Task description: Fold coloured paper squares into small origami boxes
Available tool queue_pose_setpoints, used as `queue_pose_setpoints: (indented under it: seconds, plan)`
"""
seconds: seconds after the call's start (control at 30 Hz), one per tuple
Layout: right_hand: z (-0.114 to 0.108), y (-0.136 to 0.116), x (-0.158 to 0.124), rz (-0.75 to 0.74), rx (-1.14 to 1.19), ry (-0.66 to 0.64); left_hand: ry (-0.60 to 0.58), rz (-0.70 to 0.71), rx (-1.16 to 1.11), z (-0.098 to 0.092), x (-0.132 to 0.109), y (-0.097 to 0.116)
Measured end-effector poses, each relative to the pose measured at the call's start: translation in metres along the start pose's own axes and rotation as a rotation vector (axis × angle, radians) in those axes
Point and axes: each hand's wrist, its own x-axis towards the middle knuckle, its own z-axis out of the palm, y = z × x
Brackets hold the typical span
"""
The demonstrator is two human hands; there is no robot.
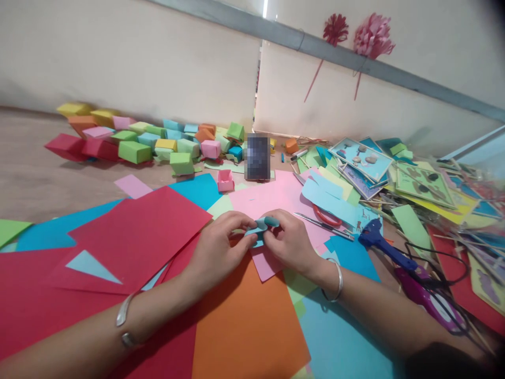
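Observation:
A small piece of light blue paper (258, 230), bent or folded, is held up in the middle between both hands. My left hand (223, 243) pinches its left side between thumb and fingers. On the other side, my right hand (290, 239) grips the paper where one end curls over. Just beyond the hands stands a small open pink paper box (225, 180). Beneath them lie an orange sheet (252, 321) and pink paper (266, 263). The fingers hide part of the blue piece, so its full shape cannot be made out.
Several coloured paper boxes (134, 151) line the wall at the back left. Red sheets (138, 237) spread on the left. To the right lie red-handled scissors (326, 216), a craft knife (325, 227), a blue and purple glue gun (394, 252) with its cable, and stacked picture cards (361, 158).

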Motion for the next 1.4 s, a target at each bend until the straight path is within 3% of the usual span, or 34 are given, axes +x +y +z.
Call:
queue_pose_setpoints:
  seconds: [0.23, 0.37, 0.6, 0.97, 1.4]
  plan:
    - [-0.001, -0.003, -0.001, -0.060, -0.040, 0.010, 0.000, -0.005, -0.067, -0.001, 0.002, 0.007]
    - [-0.004, -0.002, 0.000, -0.040, 0.051, 0.065, 0.004, -0.161, -0.294, -0.002, 0.002, 0.009]
    - [-0.003, -0.004, 0.000, -0.072, 0.071, 0.049, -0.115, -0.333, -0.361, -0.003, 0.005, 0.007]
    - [-0.004, -0.005, -0.001, -0.098, -0.061, 0.033, -0.132, -0.251, -0.342, -0.003, 0.006, 0.012]
    - [-0.004, -0.007, 0.000, -0.122, -0.028, 0.004, -0.144, -0.201, -0.248, -0.004, 0.008, 0.007]
